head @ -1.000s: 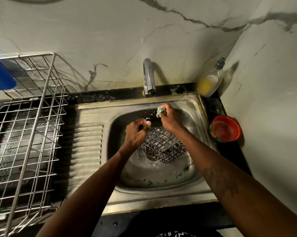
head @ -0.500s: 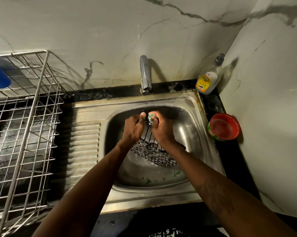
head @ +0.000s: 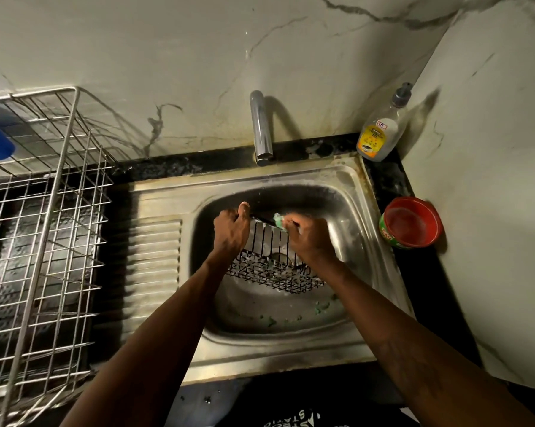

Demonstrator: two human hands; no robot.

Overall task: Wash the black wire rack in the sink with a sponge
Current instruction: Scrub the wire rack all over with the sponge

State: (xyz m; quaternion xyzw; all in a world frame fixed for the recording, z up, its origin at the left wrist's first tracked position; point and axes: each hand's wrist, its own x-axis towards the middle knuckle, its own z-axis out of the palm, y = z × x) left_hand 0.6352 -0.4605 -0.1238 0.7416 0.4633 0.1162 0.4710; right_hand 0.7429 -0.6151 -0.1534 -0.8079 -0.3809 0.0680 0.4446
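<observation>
One rack (head: 272, 272) leans in the sink (head: 290, 342). Left hand (head: 230, 231) grips its top edge; right hand (head: 310, 240) pinches the sponge (head: 279, 221) there. Hold firm, rub every wire.

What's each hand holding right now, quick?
Left hand: closed, gripping the top edge of the black wire rack.
Right hand: closed, holding the green sponge against the rack's top wire.

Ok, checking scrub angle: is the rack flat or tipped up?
Tipped up: the left hand holds the rack by its raised far edge; the near edge sits low in the sink.
</observation>
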